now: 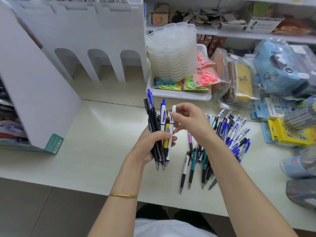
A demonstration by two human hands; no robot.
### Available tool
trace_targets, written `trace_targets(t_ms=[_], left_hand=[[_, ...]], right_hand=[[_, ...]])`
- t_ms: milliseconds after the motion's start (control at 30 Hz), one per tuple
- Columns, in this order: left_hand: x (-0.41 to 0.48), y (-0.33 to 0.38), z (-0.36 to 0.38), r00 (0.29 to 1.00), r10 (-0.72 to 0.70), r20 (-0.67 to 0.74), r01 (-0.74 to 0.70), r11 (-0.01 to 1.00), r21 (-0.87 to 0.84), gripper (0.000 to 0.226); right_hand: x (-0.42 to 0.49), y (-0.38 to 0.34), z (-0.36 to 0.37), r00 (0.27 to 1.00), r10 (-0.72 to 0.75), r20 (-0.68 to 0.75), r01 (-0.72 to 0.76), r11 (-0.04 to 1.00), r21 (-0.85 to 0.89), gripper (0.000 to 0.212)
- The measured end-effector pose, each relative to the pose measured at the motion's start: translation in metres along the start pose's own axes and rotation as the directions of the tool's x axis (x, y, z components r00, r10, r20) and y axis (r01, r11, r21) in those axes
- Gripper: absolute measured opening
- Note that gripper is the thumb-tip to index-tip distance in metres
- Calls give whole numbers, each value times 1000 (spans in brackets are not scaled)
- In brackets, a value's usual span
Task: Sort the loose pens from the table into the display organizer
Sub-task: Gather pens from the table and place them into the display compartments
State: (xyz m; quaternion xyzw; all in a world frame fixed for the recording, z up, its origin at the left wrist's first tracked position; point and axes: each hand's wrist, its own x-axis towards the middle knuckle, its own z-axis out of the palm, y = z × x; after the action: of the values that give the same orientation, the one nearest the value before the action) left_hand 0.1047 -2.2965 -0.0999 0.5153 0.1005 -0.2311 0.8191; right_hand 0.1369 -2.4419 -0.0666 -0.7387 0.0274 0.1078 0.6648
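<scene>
White pen (172,125): is being pinched near its upper end by the thumb and fingertips of the right hand (189,120), and is being pressed against the outer side of the bundle, just beside the left fingertips.
Left hand (150,147): is being closed round the bundle of pens (154,120). The fingers are curled tight and the writing tips are being pointed down past the heel of the palm.
Bundle makeup: black, blue-and-white and one yellow barrel are being clamped together upright above the table (102,130).
Loose pens (230,132): are being left in a heap on the table, under and beyond the right wrist, well apart from the left fingers.
Display organizer (102,36): is being left unfed for now. Its arched openings are standing beyond the fingertips, up and to the left of both hands.
Slip risk: the grip is probably being crowded, so an outer pen could be squeezed out as the white one is being wedged in.
Sorting risk: kinds are being mixed in one fist, so a wrong compartment could be fed.
</scene>
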Motion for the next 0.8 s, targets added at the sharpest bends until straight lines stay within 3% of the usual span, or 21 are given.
trace_targets(t_ms=[133,367,533,633,800], left_hand=[[-12,2,-5,1000,-5,19,5,1000,-30,38],[-47,15,-19,980,95,-173,-96,995,3,31],[-81,28,-41,935,177,-309,-179,984,22,31],[-107,38,-66,910,213,-355,-219,975,25,38],[-148,64,-125,871,285,-401,-274,958,85,28]], right_hand=[[0,-8,9,996,-43,81,44,999,-20,17],[4,-22,49,939,22,343,-27,1000,9,22],[-2,-37,106,920,-79,385,148,977,-153,31],[-4,-50,138,892,-62,448,167,965,-200,27],[-14,-79,203,844,-49,533,160,974,-162,16]])
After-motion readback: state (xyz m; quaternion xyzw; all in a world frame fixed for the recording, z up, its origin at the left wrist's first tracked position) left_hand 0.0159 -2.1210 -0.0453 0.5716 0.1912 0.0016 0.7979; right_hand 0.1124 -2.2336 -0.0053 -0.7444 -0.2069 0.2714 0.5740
